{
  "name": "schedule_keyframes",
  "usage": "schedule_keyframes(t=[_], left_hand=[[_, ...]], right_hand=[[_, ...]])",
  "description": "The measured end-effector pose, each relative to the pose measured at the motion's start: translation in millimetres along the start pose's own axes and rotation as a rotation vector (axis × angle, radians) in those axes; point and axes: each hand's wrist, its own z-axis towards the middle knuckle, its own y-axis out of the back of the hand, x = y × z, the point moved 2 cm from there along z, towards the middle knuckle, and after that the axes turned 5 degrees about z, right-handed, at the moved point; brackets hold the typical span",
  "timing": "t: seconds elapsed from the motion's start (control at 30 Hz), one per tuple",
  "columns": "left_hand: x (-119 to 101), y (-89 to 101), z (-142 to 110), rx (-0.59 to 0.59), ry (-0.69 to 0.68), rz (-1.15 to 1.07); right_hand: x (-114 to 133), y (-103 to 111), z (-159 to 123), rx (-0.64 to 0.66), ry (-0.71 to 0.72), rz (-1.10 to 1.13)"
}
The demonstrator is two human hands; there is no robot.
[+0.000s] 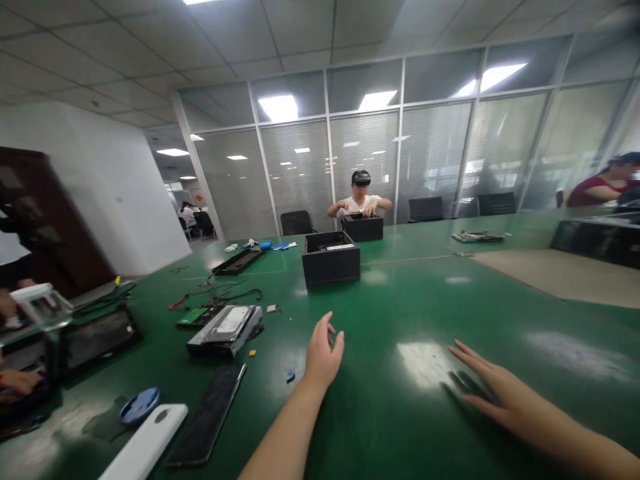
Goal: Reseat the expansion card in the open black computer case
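My left hand (324,352) is over the green table (400,427), holding nothing, its fingers loosely bent and thumb apart. To the right, my right hand (493,385) stretches out open and empty, close above the tabletop. A small blue piece (291,376) lies left of my left wrist. Farther left are a yellow piece (253,353) and a hard drive (231,327) beside a green circuit board (196,317). Nearer me lie a dark phone-like slab (210,415), a long white object (150,440) and a blue round lid-like object (140,405).
An open black box (331,268) stands ahead. Behind it, a person (361,200) reaches into another black box (364,228). Cables (220,293) and a black tray (239,262) lie left. Another person's hand (21,382) shows far left; someone sits far right.
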Motion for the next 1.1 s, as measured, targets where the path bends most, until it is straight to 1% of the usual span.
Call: schedule_keyframes(t=[0.07,0.17,0.3,0.43,0.53,0.67,0.77,0.87,0.93,1.0,1.1], left_hand=[[0,3.7,-4,0.007,0.039,0.043],[-3,5.8,-11,0.048,0.084,0.14],[-5,1.0,-18,0.157,0.154,0.319],[-5,-4.9,-22,0.289,0.22,0.48],[-5,-6.9,-22,0.379,0.227,0.548],[-4,-8.1,-20,0.461,0.208,0.608],[-2,-8.9,-19,0.492,0.191,0.635],[-3,-8.4,-18,0.488,0.183,0.642],[-3,-7.5,-17,0.485,0.181,0.634],[-3,-6.4,-17,0.484,0.181,0.62],[-3,-4.4,-16,0.483,0.186,0.595]], right_hand=[[-5,-2,-24,-0.04,-0.025,0.006],[-10,-9,-40,-0.113,-0.012,0.01],[-10,-13,-36,-0.187,0.029,0.071],[-11,-10,-31,-0.201,0.019,0.136],[-12,-7,-32,-0.228,-0.03,0.144],[-10,-4,-33,-0.277,-0.071,0.15],[-9,-3,-31,-0.292,-0.083,0.168],[-10,-3,-31,-0.303,-0.104,0.193],[-9,-1,-34,-0.335,-0.112,0.191],[-6,3,-35,-0.375,-0.091,0.16],[7,15,-30,-0.398,-0.003,0.065]])
